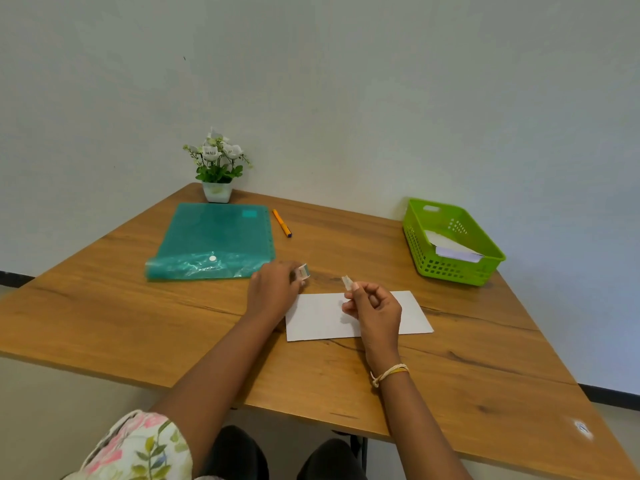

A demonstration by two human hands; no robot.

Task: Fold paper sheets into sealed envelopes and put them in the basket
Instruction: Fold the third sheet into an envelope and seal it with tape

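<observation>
A folded white paper sheet [318, 317] lies flat on the wooden table in front of me. My left hand [273, 289] hovers just left of it and grips a small tape dispenser [304, 271]. My right hand [375, 306] is above the paper's middle and pinches a short strip of clear tape [346, 282] between thumb and finger. A green plastic basket [450, 242] stands at the table's far right with white folded papers [453, 249] inside it.
A teal plastic folder [214, 240] lies at the back left, with an orange pen [282, 223] beside it. A small white pot of artificial flowers [217, 168] stands against the wall. The table's near edge runs close to my knees.
</observation>
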